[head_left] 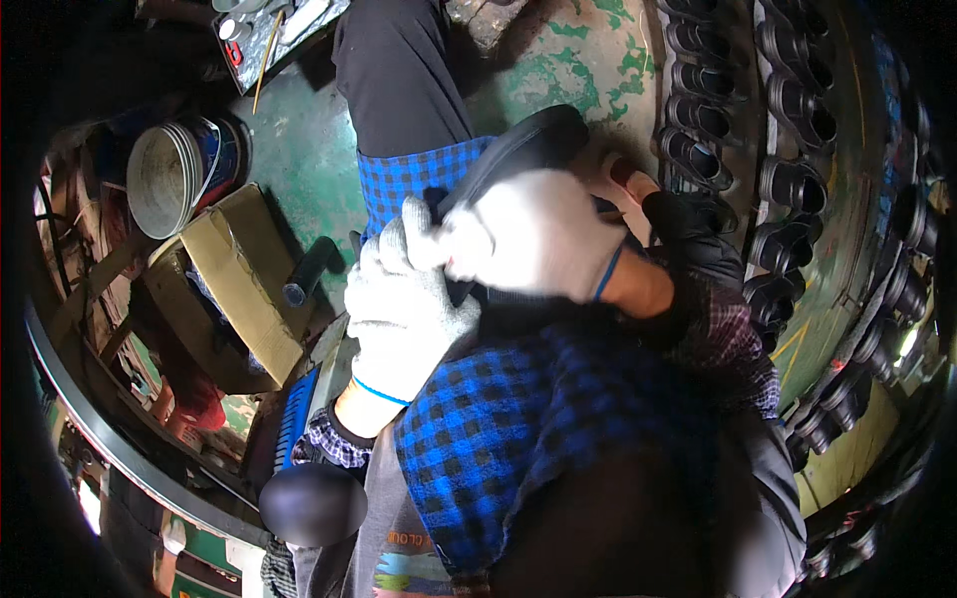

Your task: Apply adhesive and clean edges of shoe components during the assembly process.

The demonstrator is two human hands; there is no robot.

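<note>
Above a blue-and-black checked cloth [469,409], a person's white-gloved right hand [543,239], blurred, grips a black shoe [528,148], while the gloved left hand [404,299] curls at its near end, whether gripping or not impossible to tell; rows of dark shoes [701,112] stand at right, a bucket [221,151] and cardboard box [244,284] at left

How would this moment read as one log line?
right hand: gloved, holding black shoe; left hand: gloved, beside right; lap: blue checked cloth; right side: dark shoe rows
</note>
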